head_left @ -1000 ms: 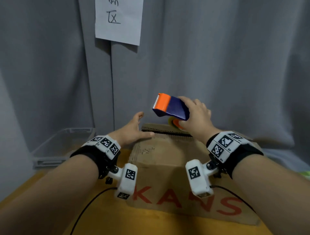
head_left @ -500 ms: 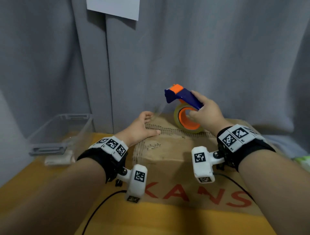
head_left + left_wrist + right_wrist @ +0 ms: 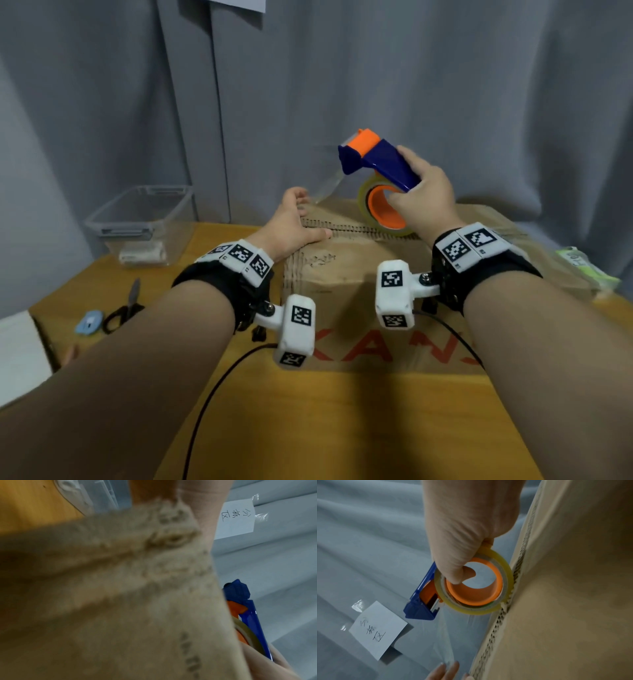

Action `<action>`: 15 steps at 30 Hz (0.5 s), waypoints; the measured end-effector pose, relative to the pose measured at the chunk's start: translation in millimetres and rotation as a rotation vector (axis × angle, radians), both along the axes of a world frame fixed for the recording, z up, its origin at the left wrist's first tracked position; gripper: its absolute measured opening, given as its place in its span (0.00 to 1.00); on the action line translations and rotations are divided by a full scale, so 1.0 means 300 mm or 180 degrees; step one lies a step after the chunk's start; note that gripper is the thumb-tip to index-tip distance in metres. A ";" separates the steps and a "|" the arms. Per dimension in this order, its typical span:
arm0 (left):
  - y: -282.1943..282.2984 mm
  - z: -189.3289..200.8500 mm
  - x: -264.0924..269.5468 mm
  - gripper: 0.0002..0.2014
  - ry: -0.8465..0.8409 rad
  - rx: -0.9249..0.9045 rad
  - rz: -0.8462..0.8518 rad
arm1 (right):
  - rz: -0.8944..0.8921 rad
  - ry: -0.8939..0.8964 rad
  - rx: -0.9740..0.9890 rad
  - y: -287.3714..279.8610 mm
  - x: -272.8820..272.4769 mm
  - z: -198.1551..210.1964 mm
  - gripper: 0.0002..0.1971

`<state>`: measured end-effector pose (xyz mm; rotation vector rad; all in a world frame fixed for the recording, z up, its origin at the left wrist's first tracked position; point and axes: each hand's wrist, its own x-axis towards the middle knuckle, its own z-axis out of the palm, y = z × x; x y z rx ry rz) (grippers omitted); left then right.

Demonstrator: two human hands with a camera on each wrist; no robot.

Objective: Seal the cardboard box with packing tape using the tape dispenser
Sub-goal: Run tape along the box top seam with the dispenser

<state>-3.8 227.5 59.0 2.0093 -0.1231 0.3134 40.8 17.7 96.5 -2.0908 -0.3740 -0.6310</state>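
A cardboard box point(image 3: 359, 274) with red letters lies flat on the yellow table point(image 3: 308, 428). My right hand point(image 3: 424, 198) grips the blue and orange tape dispenser point(image 3: 376, 161) above the box's far edge, thumb inside the orange core of the roll point(image 3: 380, 209). A clear tape strip point(image 3: 329, 186) runs from the dispenser down to my left hand point(image 3: 291, 226). That hand rests on the box's far left corner, thumb on top. In the right wrist view its fingertips point(image 3: 443, 669) lie straight on the tape strip point(image 3: 443, 635) beside the box point(image 3: 573, 588), below the roll point(image 3: 506, 568).
A clear plastic bin point(image 3: 144, 219) stands at the back left. Scissors point(image 3: 126, 308) and a small blue object point(image 3: 89, 322) lie on the table's left side. A green packet point(image 3: 585, 270) sits right of the box. A grey curtain point(image 3: 445, 85) hangs close behind.
My right hand has lifted and tilted the dispenser away from the left hand, drawing out a strip of tape. The left hand stays on the box corner. My view has dipped downward.
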 end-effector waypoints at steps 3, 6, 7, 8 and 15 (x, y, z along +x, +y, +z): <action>-0.003 0.015 -0.034 0.43 -0.0048 0.0089 0.0039 | -0.0041 -0.0183 -0.0301 -0.020 -0.036 0.014 0.32; 0.011 0.065 -0.055 0.34 -0.0123 -0.0085 0.0349 | -0.0201 -0.0283 -0.1094 -0.024 -0.047 0.055 0.25; 0.018 0.084 -0.059 0.28 -0.0186 -0.0148 0.0567 | -0.0317 -0.0328 -0.1402 -0.019 -0.050 0.071 0.24; 0.029 0.101 -0.059 0.22 -0.0314 -0.0212 0.0795 | -0.0382 -0.0365 -0.1608 -0.015 -0.052 0.089 0.23; 0.135 0.208 -0.033 0.11 -0.0521 -0.1226 0.1053 | -0.0128 -0.0492 -0.2167 0.019 -0.036 0.200 0.23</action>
